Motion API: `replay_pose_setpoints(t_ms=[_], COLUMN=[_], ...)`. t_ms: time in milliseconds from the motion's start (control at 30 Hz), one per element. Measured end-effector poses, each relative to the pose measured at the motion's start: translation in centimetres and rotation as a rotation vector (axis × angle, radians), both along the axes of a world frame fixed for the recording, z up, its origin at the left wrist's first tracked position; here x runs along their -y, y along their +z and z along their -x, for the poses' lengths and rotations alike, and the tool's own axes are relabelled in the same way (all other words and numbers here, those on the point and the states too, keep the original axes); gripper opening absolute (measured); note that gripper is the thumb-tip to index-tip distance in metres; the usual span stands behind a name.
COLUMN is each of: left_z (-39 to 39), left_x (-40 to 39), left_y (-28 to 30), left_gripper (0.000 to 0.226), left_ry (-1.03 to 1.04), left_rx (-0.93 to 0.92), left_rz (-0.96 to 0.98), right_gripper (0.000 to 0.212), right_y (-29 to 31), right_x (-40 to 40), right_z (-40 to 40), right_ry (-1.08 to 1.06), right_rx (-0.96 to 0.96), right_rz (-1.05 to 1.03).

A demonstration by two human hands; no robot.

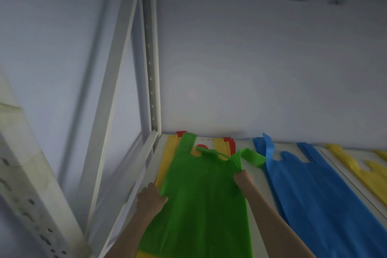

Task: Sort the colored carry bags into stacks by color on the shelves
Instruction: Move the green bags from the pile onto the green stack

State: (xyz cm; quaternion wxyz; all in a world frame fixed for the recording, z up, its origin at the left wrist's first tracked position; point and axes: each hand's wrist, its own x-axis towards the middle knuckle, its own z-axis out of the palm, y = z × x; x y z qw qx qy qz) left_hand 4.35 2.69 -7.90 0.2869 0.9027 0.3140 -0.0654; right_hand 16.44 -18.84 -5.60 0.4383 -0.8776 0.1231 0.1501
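While flat on yellow | green bag (201, 199) | both hands' fingers (240, 178) pinch its edges

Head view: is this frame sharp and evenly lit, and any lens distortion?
Head view: soft overall, dim and bluish; the left shelf upright is smeared, the green bag and both hands readable; wide-angle bending slants the frame; no glare.

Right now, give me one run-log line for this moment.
left hand: grips green bag edge | right hand: pinches its handle | under: yellow, red bags | right: blue bag
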Motion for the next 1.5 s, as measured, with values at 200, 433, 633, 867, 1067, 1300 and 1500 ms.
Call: replay_pose_setpoints(t_ms=[200,433,633,867,1067,1300,1500], left_z=[-0.3,-0.2,-0.3,-0.1,0.1,0.6,1.1], left_x=[0.5,1.1,1.3,2.0,2.0,2.5,3.4], left_y=[-0.2,0.1,0.4,0.6,0.9,1.4,2.3], left_gripper=[0.038,0.014,0.020,0.006,0.035,0.012,0.037], left_ry=[-0.026,-0.059,-0.040,-0.126,-0.132,-0.144,-0.122], left_rx=[0.090,0.036,0.044,0.045,0.020,0.080,0.115], left_rz=[0.060,0.124,0.127,0.158,0.168,0.190,0.222], right_gripper=[0.021,0.029,0.030,0.012,0.016,0.023,0.025], right_y=[-0.4,-1.1,-0.8,-0.7,-0.5,-0.6,-0.3], right_x=[0.5,1.1,1.5,2.3,3.0,3.8,3.3], right_z=[-0.5,-0.8,-0.4,-0.4,-0.4,0.4,0.7], right_ry=[-0.012,-0.137,-0.097,-0.012,-0.024,0.010,0.007], right_rx=[0.024,0.003,-0.033,-0.030,-0.023,-0.040,0.072], right_rz=[0.131,0.087,0.108,0.175,0.156,0.090,0.065])
